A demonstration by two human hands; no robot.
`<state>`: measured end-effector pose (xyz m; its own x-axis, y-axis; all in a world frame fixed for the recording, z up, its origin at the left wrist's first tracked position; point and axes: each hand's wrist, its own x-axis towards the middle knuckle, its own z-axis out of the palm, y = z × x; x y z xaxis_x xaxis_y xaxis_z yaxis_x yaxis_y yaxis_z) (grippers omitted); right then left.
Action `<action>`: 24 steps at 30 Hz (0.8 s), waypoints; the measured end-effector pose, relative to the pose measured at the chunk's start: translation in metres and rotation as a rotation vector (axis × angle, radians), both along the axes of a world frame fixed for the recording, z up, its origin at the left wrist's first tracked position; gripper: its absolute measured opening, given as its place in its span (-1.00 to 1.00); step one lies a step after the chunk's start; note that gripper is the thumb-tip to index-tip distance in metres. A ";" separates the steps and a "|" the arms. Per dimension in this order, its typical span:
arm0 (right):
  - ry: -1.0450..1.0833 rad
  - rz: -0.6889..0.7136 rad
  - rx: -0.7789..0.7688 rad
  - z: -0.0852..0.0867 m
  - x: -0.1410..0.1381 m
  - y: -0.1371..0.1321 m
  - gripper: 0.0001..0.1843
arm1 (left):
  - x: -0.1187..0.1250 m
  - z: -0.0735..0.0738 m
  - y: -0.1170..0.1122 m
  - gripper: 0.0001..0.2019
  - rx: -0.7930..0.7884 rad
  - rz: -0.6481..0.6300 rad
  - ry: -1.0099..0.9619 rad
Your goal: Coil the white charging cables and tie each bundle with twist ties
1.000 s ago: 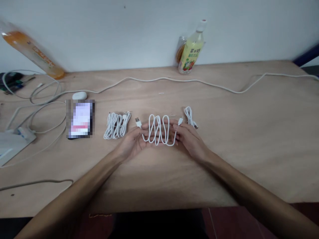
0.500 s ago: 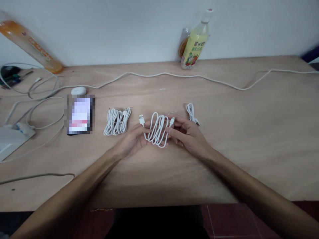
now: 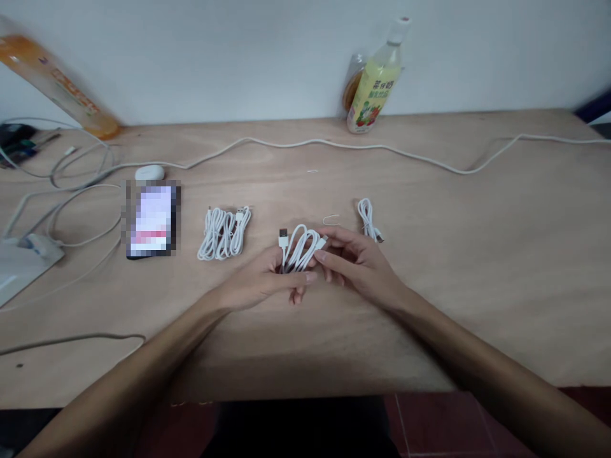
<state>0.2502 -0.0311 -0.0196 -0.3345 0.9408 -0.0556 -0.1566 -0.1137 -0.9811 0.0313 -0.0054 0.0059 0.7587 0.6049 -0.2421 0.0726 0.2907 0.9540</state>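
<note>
A white USB cable (image 3: 301,247), folded into several loops, is held between both hands above the table. My left hand (image 3: 260,277) wraps round the lower part of the loops, its thumb lying across the front. The USB plug sticks up by its fingers. My right hand (image 3: 356,261) pinches the loops' right side near the other, smaller plug. Left of the hands lie several bundled white cables (image 3: 223,234), side by side. Beyond my right hand lies one more white cable bundle (image 3: 366,216). A thin white twist tie (image 3: 330,220) rests just past the right fingers.
A phone (image 3: 153,219) and a white earbud case (image 3: 149,173) lie at the left. A long white cord (image 3: 315,142) runs across the back. A yellow drink bottle (image 3: 375,83) and an orange bottle (image 3: 62,89) lean against the wall. A white power strip (image 3: 28,261) sits far left.
My left hand has closed over the loops, its thumb moving across their front. The loops are bunched closer together. My right hand stays nearly in place.
</note>
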 end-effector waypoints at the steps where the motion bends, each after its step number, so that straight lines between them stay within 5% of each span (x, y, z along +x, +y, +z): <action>1: 0.000 0.001 0.007 0.000 0.000 0.000 -0.64 | 0.000 -0.001 0.000 -0.77 0.026 -0.005 0.005; 4: 0.020 0.004 0.018 0.001 -0.001 -0.001 -0.69 | 0.000 -0.004 -0.002 -0.74 0.036 0.020 -0.022; 9: 0.056 -0.016 0.013 0.002 0.000 -0.001 -0.60 | 0.003 -0.008 -0.009 -0.81 -0.220 0.189 -0.185; 12: 0.029 -0.011 0.025 0.002 0.000 -0.001 -0.59 | 0.002 -0.008 -0.009 -0.80 -0.263 0.162 -0.189; 24: -0.220 0.026 0.121 0.010 -0.001 -0.008 -0.55 | -0.005 -0.004 -0.014 -0.74 0.117 -0.056 0.095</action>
